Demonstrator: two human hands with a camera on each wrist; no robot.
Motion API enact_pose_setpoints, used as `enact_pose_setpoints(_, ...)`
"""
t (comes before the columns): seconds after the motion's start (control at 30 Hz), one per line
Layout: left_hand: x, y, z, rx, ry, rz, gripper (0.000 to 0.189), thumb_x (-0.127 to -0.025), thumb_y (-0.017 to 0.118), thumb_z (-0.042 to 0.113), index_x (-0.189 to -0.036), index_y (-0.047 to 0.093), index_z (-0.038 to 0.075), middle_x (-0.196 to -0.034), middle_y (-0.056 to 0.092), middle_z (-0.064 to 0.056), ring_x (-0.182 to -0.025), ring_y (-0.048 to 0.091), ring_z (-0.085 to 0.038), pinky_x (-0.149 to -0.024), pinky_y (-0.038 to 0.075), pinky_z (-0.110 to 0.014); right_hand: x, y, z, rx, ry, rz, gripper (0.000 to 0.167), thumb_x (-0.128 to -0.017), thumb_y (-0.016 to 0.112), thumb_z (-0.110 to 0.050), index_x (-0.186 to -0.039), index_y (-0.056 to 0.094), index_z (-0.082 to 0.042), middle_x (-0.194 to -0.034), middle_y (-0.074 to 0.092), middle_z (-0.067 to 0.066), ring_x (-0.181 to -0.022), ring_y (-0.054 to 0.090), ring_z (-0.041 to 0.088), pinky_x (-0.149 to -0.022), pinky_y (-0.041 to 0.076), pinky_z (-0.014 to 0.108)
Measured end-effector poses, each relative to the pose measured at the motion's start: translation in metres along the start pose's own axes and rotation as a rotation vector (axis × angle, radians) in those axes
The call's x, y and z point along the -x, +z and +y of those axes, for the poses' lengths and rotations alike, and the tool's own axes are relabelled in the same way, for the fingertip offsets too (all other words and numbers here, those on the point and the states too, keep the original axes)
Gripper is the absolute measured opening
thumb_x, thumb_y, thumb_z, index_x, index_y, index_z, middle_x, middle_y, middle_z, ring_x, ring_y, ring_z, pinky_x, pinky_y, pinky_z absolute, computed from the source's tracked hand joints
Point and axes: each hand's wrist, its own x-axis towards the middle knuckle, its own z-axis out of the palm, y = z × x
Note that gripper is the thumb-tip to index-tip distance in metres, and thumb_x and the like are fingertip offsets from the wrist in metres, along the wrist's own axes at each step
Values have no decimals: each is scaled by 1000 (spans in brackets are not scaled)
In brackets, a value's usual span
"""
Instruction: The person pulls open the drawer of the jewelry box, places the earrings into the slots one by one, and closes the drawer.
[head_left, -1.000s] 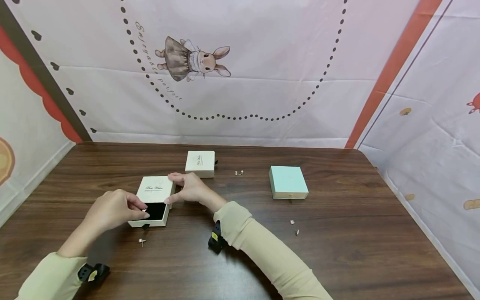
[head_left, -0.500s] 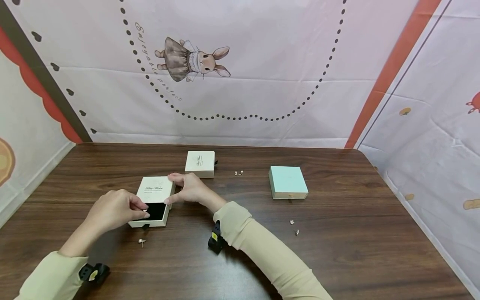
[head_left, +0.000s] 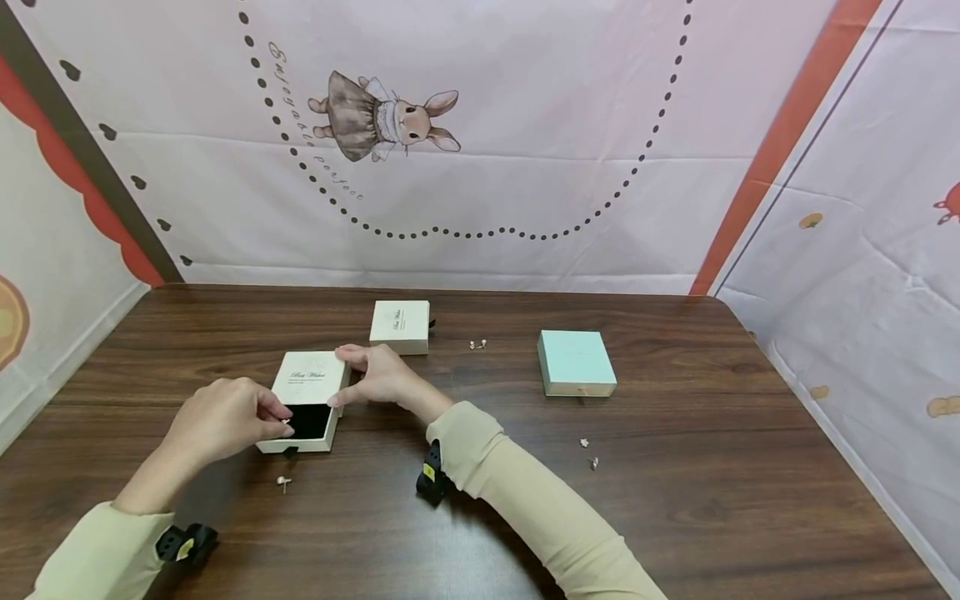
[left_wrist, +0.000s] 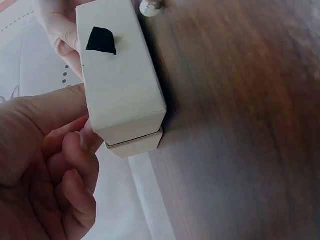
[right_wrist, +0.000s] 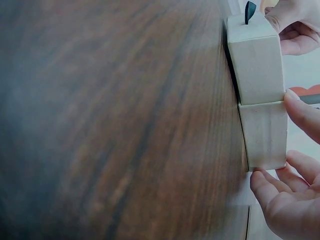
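A cream jewellery box (head_left: 309,372) with printed lettering stands on the table, its drawer (head_left: 296,447) pulled out toward me and showing a black lining. At the drawer's left side my left hand (head_left: 221,419) pinches a small shiny earring (head_left: 286,422) between thumb and fingertips, low over the lining. The right hand (head_left: 384,379) holds the box cover between its thumb at the front edge and fingers at the back corner. In the left wrist view the drawer front (left_wrist: 120,80) with its black pull tab (left_wrist: 101,41) hides the left fingertips. A pearl-like stud earring (head_left: 283,482) lies before the drawer.
Behind stands a second cream box (head_left: 400,327), with a pair of small earrings (head_left: 477,344) to its right. A mint-green box (head_left: 576,363) sits further right. In front of it lie a flower-shaped earring (head_left: 584,442) and another small earring (head_left: 595,463).
My left fingertips have shifted very slightly left over the drawer, still pinching the earring. The right hand and the boxes stay in place.
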Motion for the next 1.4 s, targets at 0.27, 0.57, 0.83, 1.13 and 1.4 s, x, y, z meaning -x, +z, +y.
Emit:
enact_pose_setpoints(0.27,1,-2,-1,5,54,-57,9,-74,73,23,-80,75,17,-64,64,11,-49,42,-6,-45,30,-28,0,1,-1,0,-1,2,75,-66,82,-14,-132,48,-10,-135,47,-6,-118,46,2,-89,35,11)
enact_pose_setpoints(0.57,2,-6,0,27,88,-108,7,-76,69,11,-80,74,14,-66,64,9,-49,43,-5,-44,32,-25,0,1,-1,8,-10,1,75,-65,82,-13,-132,48,-9,-135,47,-4,-118,46,2,-90,34,10)
enact_pose_setpoints(0.83,2,-3,-1,28,79,-63,4,-75,70,13,-76,73,14,-64,63,10,-50,44,-5,-45,32,-26,1,1,-1,-5,-8,-10,75,-66,82,-13,-133,47,-8,-136,46,-4,-119,45,3,-89,35,11)
enact_pose_setpoints(1.13,6,-1,-5,71,71,-11,7,-75,72,18,-80,74,15,-69,66,7,-54,49,-2,-48,36,-25,0,2,0,14,-4,-8,76,-65,82,-16,-133,47,-10,-136,46,-5,-119,45,3,-90,35,11)
enact_pose_setpoints(1.4,25,-3,-12,229,3,71,20,-73,76,28,-88,73,15,-76,68,6,-64,56,2,-56,42,-22,0,1,-1,18,3,-5,75,-66,82,-15,-133,48,-11,-135,46,-7,-119,45,2,-90,34,11)
